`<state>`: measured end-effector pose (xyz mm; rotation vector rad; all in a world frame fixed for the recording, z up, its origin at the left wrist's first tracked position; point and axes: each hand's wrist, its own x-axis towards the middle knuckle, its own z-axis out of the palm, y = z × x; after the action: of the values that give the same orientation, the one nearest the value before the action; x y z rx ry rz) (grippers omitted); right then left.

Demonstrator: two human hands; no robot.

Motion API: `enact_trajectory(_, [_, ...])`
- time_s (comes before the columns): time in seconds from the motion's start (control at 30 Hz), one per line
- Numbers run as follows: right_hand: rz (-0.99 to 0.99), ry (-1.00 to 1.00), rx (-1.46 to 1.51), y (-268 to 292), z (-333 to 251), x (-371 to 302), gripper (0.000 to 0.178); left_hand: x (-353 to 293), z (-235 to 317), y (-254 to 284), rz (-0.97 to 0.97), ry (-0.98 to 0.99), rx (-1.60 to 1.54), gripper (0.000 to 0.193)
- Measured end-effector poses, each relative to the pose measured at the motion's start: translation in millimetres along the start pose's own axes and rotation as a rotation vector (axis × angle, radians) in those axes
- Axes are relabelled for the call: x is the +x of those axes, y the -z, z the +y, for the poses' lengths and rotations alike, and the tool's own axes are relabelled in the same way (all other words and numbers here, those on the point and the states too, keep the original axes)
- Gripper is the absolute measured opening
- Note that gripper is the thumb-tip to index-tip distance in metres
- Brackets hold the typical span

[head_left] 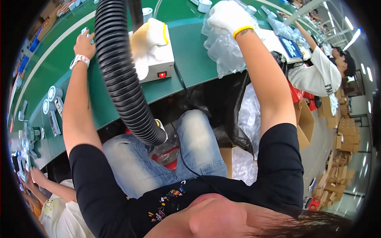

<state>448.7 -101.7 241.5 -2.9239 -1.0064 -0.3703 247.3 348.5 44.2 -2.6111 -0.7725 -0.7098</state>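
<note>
Left hand (pixel 84 44), upper left of frame: my bare fingers are curling partway over pale blue part (pixel 84 30); grip firmness, cannot tell. Gloved right hand (pixel 230 16), top of frame, right of centre: resting against clear plastic bags (pixel 222 49); fingertips hiding from view, so cannot tell whether gripping. Step in hand, by judgement: I am handling part at left, bags at right. Next move is likely calling for separating single bag, part staying steady. White box (pixel 166 57) is standing between hands.
</note>
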Motion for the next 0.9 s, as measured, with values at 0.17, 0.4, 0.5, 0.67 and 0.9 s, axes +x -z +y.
enact_trajectory(0.17, [0.244,0.227,0.578,0,23,-83,0.012,-85,64,95,0.338,0.169,-0.898,0.030])
enact_trajectory(0.4, [-0.153,0.275,1.216,-64,-75,-261,0.038,-296,206,237,-0.537,1.075,-2.278,0.058])
enact_trajectory(0.5, [-0.096,0.189,1.425,-106,-132,-288,0.048,-300,222,218,-0.563,0.942,-2.575,0.070])
enact_trajectory(0.67, [-0.433,0.168,1.224,-139,-142,-290,0.054,-321,217,230,-0.300,1.006,-2.557,0.051])
enact_trajectory(0.9, [-0.328,0.360,1.096,-138,-112,-296,0.048,-319,197,216,-0.252,0.331,-1.746,0.028])
